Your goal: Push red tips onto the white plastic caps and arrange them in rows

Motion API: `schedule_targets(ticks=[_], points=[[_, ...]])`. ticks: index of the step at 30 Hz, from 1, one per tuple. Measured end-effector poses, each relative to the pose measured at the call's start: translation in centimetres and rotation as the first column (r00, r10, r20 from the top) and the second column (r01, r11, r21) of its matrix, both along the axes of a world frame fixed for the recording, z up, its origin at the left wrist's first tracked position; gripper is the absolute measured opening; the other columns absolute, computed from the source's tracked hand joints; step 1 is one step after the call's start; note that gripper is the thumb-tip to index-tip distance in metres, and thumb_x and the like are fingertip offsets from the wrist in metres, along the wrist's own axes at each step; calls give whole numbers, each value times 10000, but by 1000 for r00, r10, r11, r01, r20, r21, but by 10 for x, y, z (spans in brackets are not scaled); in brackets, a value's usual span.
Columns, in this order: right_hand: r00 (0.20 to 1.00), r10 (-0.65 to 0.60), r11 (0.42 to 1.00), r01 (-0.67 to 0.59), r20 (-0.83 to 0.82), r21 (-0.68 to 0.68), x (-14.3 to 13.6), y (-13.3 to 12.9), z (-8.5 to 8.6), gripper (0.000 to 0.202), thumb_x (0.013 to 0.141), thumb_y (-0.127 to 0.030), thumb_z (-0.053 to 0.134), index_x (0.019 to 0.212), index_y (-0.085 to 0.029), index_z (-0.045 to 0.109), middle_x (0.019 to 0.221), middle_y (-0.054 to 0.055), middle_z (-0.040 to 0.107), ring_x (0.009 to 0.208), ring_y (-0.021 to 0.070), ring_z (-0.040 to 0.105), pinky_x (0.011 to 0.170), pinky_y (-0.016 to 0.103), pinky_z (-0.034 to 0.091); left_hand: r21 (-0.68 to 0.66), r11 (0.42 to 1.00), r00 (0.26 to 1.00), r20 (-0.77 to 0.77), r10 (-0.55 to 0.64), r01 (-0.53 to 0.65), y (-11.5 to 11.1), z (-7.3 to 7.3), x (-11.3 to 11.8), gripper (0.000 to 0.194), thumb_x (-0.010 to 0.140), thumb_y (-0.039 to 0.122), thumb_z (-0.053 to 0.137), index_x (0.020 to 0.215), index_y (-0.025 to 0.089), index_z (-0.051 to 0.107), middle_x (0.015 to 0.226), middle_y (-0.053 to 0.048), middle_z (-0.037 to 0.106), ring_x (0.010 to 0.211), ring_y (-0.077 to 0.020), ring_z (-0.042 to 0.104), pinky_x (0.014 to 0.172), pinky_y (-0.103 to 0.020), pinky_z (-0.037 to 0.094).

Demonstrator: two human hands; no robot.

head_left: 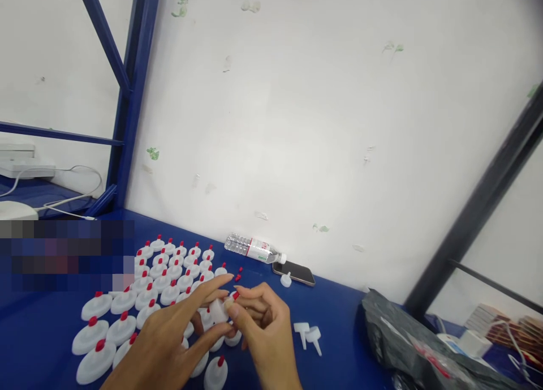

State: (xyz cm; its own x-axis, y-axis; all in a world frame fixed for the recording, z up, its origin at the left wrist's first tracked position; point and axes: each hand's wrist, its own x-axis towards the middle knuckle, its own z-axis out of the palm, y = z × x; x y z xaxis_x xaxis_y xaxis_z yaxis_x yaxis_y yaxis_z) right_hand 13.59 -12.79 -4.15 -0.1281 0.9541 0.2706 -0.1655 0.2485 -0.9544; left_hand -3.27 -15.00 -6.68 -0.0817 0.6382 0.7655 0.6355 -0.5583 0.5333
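Observation:
A white nozzle cap (218,311) is between the fingers of my left hand (163,336), its wide base turned toward that hand. My right hand (271,328) closes its thumb and fingers around the cap's narrow end, where a small red tip (236,295) shows. Whether the tip is fully seated cannot be seen. Around and under my hands stand many white nozzle caps with red tips (97,360) in rough rows. A few loose red tips (238,276) lie just beyond my fingers. Right of my hands lie two white nozzle caps without red tips (313,338).
Against the wall, a water bottle (257,248) lies on its side by a phone (302,273); one bare nozzle cap (285,280) sits at the phone's edge. A dark plastic bag (407,336) rests at the right of the blue table (339,350). Blue frame posts (134,90) rise at left.

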Motion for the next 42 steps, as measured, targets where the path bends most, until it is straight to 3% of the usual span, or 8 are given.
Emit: schedule_targets(ticks=[8,12,16,20,23,27,32,42], points=[[1000,-6,999,5,-22,-51,0,0,-3,543,652,-654,938,722,-198,652,503,-42,583,369,79,426,375,222,423,-11,999,999,-24,-38,38,-3,5,2,441,975,656,623,1335,419,718,954,68,862,599,-136,765,626,-178,626],[996,-83,997,82,15,13,8,9,5,499,689,-623,931,739,-175,718,554,-14,644,380,63,383,362,213,379,58,998,999,-31,-7,9,-6,13,0,517,941,618,708,1403,392,653,1169,33,848,658,-128,782,658,-172,643],[965,-186,975,158,186,159,16,38,22,409,781,-555,881,821,-161,779,708,45,768,446,101,498,420,233,409,-27,999,999,-6,40,-40,-13,20,-3,460,1020,485,619,1453,334,588,1139,-19,832,751,-149,789,517,-154,596],[754,-223,949,23,618,314,13,81,27,190,937,-362,765,935,-180,818,890,39,840,524,129,626,559,265,492,-88,995,991,121,65,-54,-19,22,-2,367,1060,468,522,1375,301,607,1097,-32,796,734,-145,762,397,-148,497],[639,-174,949,-94,749,300,3,102,25,25,877,-229,831,866,-209,821,872,12,848,701,176,755,671,263,519,-35,998,997,44,59,-58,-19,21,-4,326,1061,420,526,1362,315,594,1048,2,786,653,-118,730,445,-151,531],[526,-123,940,-209,842,268,-8,109,22,97,812,-187,894,807,-239,812,876,-9,853,847,199,801,749,260,502,36,998,995,-73,63,-61,-18,24,-11,292,1057,365,538,1343,321,578,989,41,781,560,-87,682,541,-157,579],[405,-87,947,-251,910,202,-13,108,24,136,775,-203,934,825,-249,815,911,-13,861,887,204,810,751,257,495,19,997,996,-39,80,-79,-20,30,-10,282,1061,405,524,1326,331,587,888,63,753,553,-100,658,508,-167,550],[305,-31,951,-285,952,123,-19,110,38,207,734,-245,968,908,-233,857,890,13,861,878,215,812,715,251,500,64,996,994,-93,64,-58,-16,30,-12,241,1063,375,533,1297,343,582,871,91,746,518,-71,623,524,-145,537]])
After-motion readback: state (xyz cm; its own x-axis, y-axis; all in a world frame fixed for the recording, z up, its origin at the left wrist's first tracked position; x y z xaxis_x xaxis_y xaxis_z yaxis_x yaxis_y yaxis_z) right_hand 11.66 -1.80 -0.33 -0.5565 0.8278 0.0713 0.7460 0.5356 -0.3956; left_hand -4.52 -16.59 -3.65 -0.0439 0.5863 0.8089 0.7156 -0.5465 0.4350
